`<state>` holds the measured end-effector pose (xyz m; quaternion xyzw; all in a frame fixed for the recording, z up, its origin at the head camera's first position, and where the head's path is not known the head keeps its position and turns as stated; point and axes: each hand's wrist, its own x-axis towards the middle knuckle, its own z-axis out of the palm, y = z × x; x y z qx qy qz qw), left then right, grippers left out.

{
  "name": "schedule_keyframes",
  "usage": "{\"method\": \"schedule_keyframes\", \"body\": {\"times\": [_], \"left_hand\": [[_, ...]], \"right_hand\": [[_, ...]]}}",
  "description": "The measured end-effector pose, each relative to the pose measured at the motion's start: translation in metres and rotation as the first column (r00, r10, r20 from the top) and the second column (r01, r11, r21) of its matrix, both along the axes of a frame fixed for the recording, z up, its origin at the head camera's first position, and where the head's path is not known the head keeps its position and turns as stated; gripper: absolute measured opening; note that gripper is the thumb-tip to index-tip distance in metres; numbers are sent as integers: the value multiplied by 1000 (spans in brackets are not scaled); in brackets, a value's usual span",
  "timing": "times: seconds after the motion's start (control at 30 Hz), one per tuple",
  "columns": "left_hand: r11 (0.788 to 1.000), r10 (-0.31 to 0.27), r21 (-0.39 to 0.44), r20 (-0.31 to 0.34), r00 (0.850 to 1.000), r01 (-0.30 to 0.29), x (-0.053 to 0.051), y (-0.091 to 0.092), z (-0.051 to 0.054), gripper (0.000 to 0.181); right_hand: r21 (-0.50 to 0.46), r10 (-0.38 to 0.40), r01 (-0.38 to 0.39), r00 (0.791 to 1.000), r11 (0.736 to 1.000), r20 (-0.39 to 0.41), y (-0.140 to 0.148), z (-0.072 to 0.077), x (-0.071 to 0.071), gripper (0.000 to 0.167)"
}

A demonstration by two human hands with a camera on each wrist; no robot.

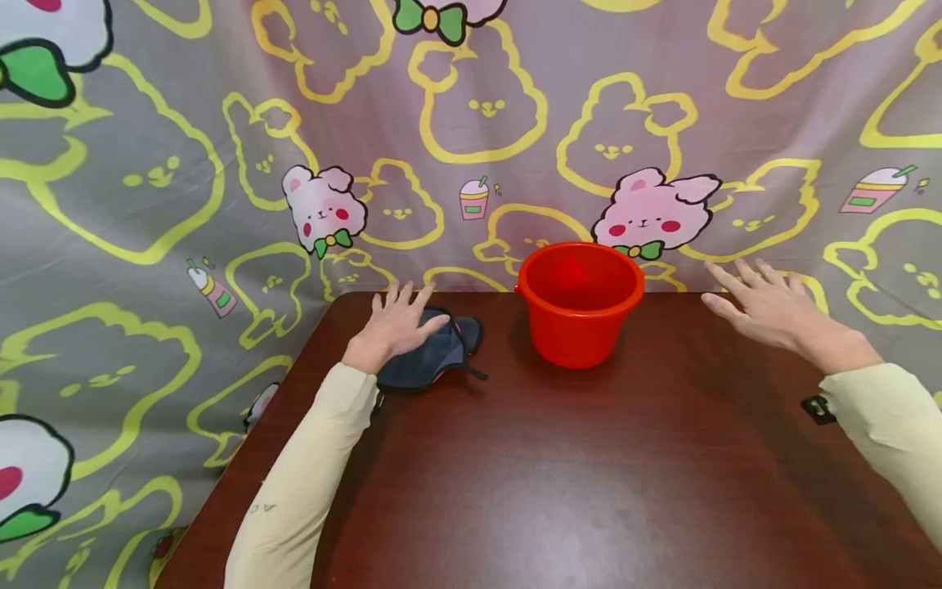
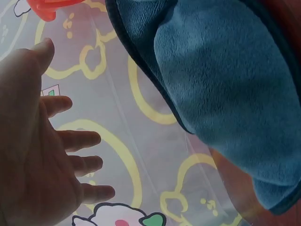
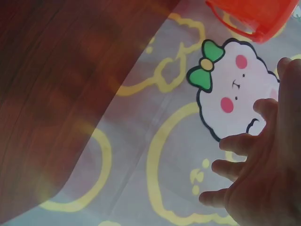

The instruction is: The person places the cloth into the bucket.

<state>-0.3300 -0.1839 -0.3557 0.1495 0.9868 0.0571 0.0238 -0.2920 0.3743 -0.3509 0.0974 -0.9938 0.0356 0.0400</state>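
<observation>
Fingers spread, my left hand [image 1: 397, 325] hovers over a crumpled dark blue cloth [image 1: 430, 360] with black edging at the table's back left. In the left wrist view the cloth [image 2: 225, 84] looks plush and stands apart from the hand [image 2: 42, 141]. A red plastic bucket [image 1: 574, 335] stands upright at the back middle, between both hands. To the bucket's right, my right hand [image 1: 780, 315] is held in the air with straight, spread fingers and holds nothing. The right wrist view shows that hand [image 3: 254, 165] apart from the bucket [image 3: 258, 19]. Part of the cloth is hidden under the left hand.
The dark brown wooden table [image 1: 559, 474] has its back edge close to a grey curtain [image 1: 486, 106] with yellow and pink cartoon prints. The curtain also runs along the table's left side. A black wrist strap piece [image 1: 818, 410] sits at the right sleeve.
</observation>
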Motion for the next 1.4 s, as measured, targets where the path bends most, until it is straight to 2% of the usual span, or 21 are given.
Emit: {"method": "schedule_keyframes", "body": {"times": [0.23, 0.43, 0.53, 0.8, 0.9, 1.07, 1.2, 1.4], "left_hand": [[1000, 6, 15, -3, 1000, -6, 1, 8, -7, 82], [999, 13, 32, 7, 1000, -13, -1, 9, -15, 81], [999, 21, 30, 11, 1000, -21, -2, 8, -18, 80], [998, 41, 41, 47, 998, -43, 1, 12, -30, 79], [997, 60, 35, 65, 996, -63, 2, 13, -35, 80], [994, 107, 0, 91, 990, -107, 2, 14, -42, 81], [990, 138, -16, 139, 981, -137, 2, 13, -49, 83], [987, 161, -20, 179, 971, -160, 2, 9, -59, 83]], "right_hand": [[-90, 44, -45, 999, 995, -10, -15, 0, -4, 74], [-174, 106, -110, 994, 979, -32, -29, 0, -5, 72], [-222, 134, -141, 990, 965, -45, -34, 1, -6, 72], [-348, 215, -241, 970, 906, -111, -43, 1, -10, 69], [-364, 209, -231, 973, 902, -99, -49, 0, -12, 69], [-386, 170, -163, 985, 908, -16, -59, -1, -13, 72], [-406, 159, -140, 987, 903, 13, -65, -4, -13, 73], [-465, 151, -126, 988, 876, 17, -71, -8, -13, 74]]}}
